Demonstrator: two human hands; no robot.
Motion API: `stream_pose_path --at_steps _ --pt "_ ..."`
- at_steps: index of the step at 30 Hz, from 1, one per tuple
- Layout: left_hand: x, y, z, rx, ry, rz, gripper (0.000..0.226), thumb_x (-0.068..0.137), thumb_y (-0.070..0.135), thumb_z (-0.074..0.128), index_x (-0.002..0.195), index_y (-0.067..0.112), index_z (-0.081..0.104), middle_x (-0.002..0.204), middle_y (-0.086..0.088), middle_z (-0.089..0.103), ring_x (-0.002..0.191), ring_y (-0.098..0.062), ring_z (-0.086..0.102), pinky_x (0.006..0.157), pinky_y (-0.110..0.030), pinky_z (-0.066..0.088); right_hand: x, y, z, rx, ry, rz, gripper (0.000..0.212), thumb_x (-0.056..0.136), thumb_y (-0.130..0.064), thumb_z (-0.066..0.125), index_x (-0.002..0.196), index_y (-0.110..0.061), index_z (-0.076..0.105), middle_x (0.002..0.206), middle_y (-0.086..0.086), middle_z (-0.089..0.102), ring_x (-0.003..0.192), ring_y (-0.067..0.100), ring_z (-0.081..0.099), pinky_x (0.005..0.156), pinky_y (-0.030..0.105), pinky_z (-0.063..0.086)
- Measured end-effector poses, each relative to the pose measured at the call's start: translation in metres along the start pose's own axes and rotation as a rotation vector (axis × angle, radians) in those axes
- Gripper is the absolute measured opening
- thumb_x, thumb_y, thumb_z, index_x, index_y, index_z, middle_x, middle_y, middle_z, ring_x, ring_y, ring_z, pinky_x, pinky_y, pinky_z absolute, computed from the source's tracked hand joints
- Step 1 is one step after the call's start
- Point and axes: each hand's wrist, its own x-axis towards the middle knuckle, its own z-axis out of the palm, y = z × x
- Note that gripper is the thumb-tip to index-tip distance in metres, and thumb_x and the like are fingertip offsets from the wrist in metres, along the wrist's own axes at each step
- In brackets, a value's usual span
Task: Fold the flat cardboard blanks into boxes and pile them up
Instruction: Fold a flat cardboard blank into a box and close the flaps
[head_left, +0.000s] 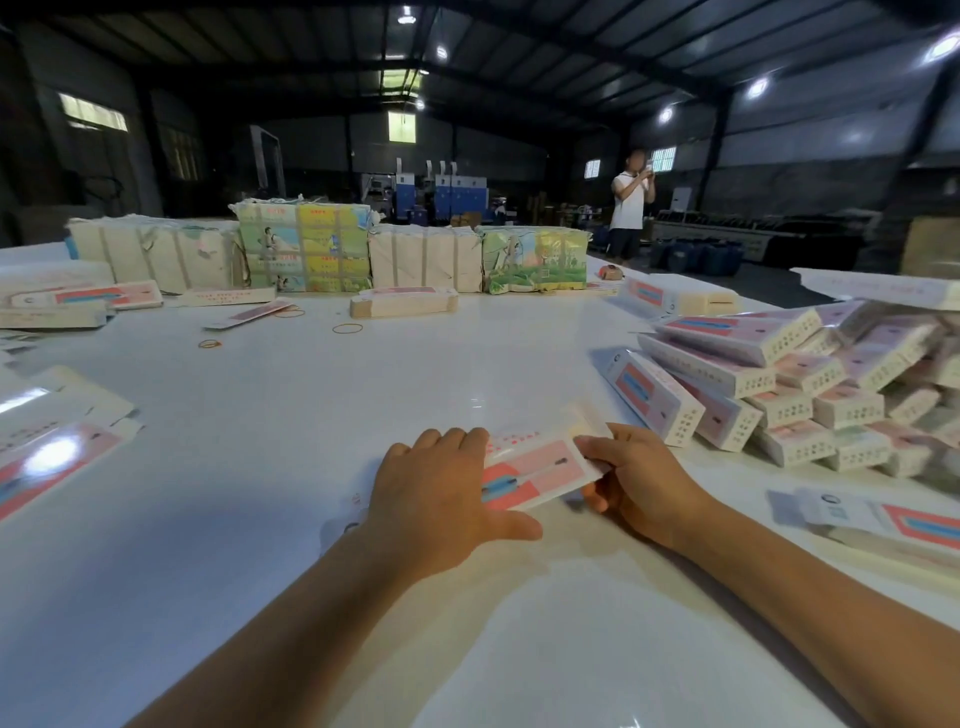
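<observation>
near the middle of the white table (311, 415), a flat cardboard blank (540, 462) lies between both hands. the left hand (441, 499) presses flat on its left part, fingers straight. the right hand (634, 483) pinches its right end, fingers curled round the edge. to the right sits a pile of folded boxes (779, 395). more flat blanks (57, 447) lie at the left, rubber bands (347, 328) farther off, wrapped bundles (306, 249) along the far side.
</observation>
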Motion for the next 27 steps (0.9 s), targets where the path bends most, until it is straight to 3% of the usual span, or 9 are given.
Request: stream_pose_path --at_steps 3,6,10,13,16,19,23,25,27 --pt "0.001 0.002 -0.007 -0.086 0.071 -0.043 0.064 0.064 0.082 0.052 0.106 0.035 0.043 0.094 0.019 0.05 0.079 -0.006 0.047 0.065 -0.024 0.036 0.0 0.001 0.0 0.016 0.016 -0.019 0.024 0.097 -0.007 0.042 0.099 0.011 0.058 0.056 0.013 0.06 0.039 0.018 0.044 0.038 0.027 0.038" --pt "0.003 0.001 -0.009 -0.117 0.064 -0.09 0.065 0.062 0.084 0.052 0.105 0.038 0.036 0.091 0.017 0.044 0.078 -0.009 0.051 0.058 -0.022 0.036 0.001 -0.001 0.0 0.019 0.14 -0.068 0.021 0.094 -0.014 0.05 0.086 0.002 0.061 0.059 0.011 0.061 0.041 0.018 0.046 0.037 0.025 0.034" --pt "0.005 -0.002 -0.01 -0.124 0.059 -0.171 0.061 0.062 0.085 0.049 0.096 0.038 0.028 0.089 0.015 0.046 0.072 -0.01 0.051 0.054 -0.021 0.034 0.0 -0.001 -0.01 -0.197 0.426 -0.376 0.019 0.09 -0.014 0.058 0.074 -0.006 0.062 0.053 -0.004 0.056 0.045 0.011 0.047 0.042 0.023 0.039" --pt "0.006 0.0 -0.009 -0.097 0.058 -0.178 0.06 0.063 0.084 0.048 0.095 0.037 0.028 0.093 0.013 0.051 0.072 -0.01 0.052 0.055 -0.022 0.036 -0.006 0.002 -0.003 -0.419 0.335 -0.499 0.024 0.09 -0.014 0.059 0.069 -0.021 0.067 0.055 -0.011 0.059 0.045 0.004 0.05 0.047 0.017 0.041" --pt "0.005 0.004 -0.007 -0.066 0.058 -0.169 0.064 0.063 0.084 0.046 0.103 0.035 0.032 0.106 0.01 0.057 0.08 -0.011 0.056 0.061 -0.023 0.044 -0.011 0.006 0.01 -0.525 0.242 -0.545 0.024 0.09 -0.015 0.061 0.074 -0.032 0.066 0.067 -0.017 0.063 0.057 0.004 0.058 0.054 0.012 0.043" --pt "0.004 0.008 -0.007 -0.067 0.054 -0.164 0.065 0.064 0.083 0.046 0.104 0.034 0.033 0.107 0.008 0.057 0.082 -0.011 0.057 0.067 -0.025 0.048 -0.014 0.006 0.012 -0.523 0.22 -0.542 0.021 0.09 -0.017 0.061 0.074 -0.029 0.064 0.071 -0.011 0.061 0.057 0.004 0.057 0.054 0.015 0.046" --pt "0.002 0.01 -0.006 -0.057 0.045 -0.142 0.063 0.063 0.084 0.044 0.101 0.036 0.03 0.107 0.01 0.056 0.08 -0.011 0.053 0.064 -0.023 0.043 -0.014 0.002 0.009 -0.439 0.172 -0.426 0.019 0.093 -0.014 0.058 0.076 -0.02 0.066 0.056 -0.012 0.061 0.045 0.008 0.053 0.046 0.016 0.045" --pt "0.002 0.011 -0.005 -0.039 0.052 -0.138 0.066 0.063 0.084 0.044 0.106 0.035 0.034 0.107 0.01 0.055 0.08 -0.011 0.052 0.064 -0.024 0.044 -0.013 0.001 0.009 -0.37 0.133 -0.385 0.012 0.093 -0.011 0.057 0.091 -0.019 0.066 0.057 -0.013 0.063 0.048 0.011 0.054 0.047 0.018 0.046" --pt "0.002 0.012 -0.004 -0.017 0.056 -0.136 0.069 0.064 0.083 0.045 0.112 0.034 0.036 0.107 0.01 0.055 0.081 -0.011 0.051 0.065 -0.024 0.043 -0.011 0.002 0.009 -0.29 0.107 -0.341 0.026 0.094 -0.009 0.055 0.113 -0.027 0.055 0.059 -0.011 0.062 0.05 0.007 0.054 0.049 0.019 0.046"
